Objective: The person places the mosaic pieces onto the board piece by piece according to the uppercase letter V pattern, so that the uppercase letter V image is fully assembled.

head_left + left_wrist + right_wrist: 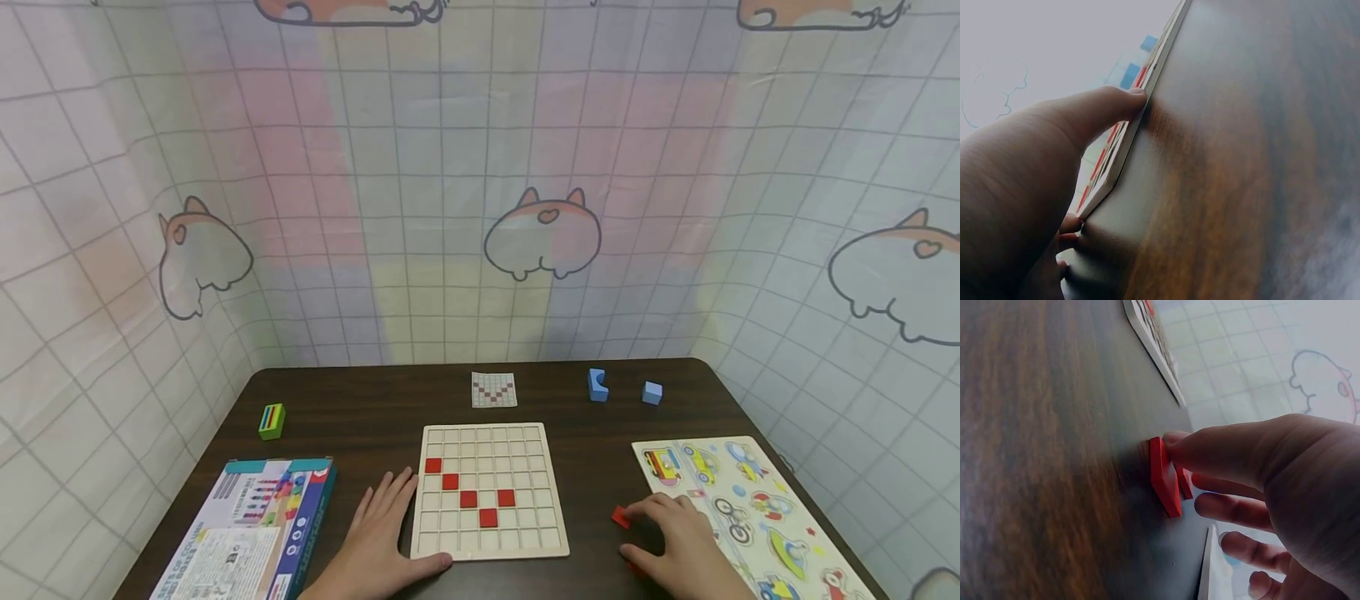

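Observation:
A cream grid board point(525, 533) lies mid-table with several red square tiles point(488, 518) in its cells. My left hand point(382, 537) rests at the board's near left corner, fingers along the left side and thumb against the front edge. In the left wrist view the thumb point(1100, 112) touches that edge. On the right, my right hand point(678, 542) is low over two loose red tiles. Its thumb touches the nearer red tile point(1163, 481); the index finger is at the farther red tile point(621, 517). Part of the nearer one is hidden under the hand in the head view.
A small pattern card point(494, 390) lies behind the board. Two blue blocks point(597, 386) stand at the back right, a green block point(272, 422) at the back left. A box point(247, 533) lies at left, a picture board point(780, 517) at right, partly under my right hand.

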`<state>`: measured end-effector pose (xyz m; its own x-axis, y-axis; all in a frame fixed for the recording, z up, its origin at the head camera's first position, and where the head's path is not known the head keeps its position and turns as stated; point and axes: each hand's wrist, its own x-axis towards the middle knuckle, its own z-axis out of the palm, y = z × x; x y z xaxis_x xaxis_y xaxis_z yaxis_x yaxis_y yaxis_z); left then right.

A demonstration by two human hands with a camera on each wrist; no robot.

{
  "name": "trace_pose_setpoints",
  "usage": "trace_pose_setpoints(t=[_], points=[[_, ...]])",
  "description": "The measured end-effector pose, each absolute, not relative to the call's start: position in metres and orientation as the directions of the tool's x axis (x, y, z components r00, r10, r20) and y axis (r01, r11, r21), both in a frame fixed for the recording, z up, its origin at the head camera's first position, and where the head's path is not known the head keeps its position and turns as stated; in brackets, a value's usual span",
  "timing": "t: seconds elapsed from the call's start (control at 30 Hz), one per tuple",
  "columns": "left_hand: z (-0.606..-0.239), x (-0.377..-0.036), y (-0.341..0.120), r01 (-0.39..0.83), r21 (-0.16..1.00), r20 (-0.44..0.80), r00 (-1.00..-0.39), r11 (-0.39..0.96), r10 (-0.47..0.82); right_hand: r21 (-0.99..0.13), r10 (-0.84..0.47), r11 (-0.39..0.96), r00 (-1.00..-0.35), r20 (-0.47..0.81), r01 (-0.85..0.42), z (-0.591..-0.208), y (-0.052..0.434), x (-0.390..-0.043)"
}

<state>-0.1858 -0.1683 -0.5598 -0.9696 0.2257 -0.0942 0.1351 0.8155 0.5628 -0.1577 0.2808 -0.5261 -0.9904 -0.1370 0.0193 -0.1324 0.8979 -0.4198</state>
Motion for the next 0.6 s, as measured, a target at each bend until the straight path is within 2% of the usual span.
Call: trace_pose_setpoints(t=[0.3,0.6], points=[[-0.560,-0.185,-0.167,0.139,0.566,-0.094,-0.968,0.812,0.231,-0.409,-0.120,0.904,-0.992,0.041,-0.126,-0.530,0.289,-0.154],[-0.555,-0.183,-0.168,0.129,0.576,-0.100,-0.969,0.807,0.226,-0.367,-0.081,0.924,-0.994,0.077,-0.104,-0.530,0.274,-0.164]])
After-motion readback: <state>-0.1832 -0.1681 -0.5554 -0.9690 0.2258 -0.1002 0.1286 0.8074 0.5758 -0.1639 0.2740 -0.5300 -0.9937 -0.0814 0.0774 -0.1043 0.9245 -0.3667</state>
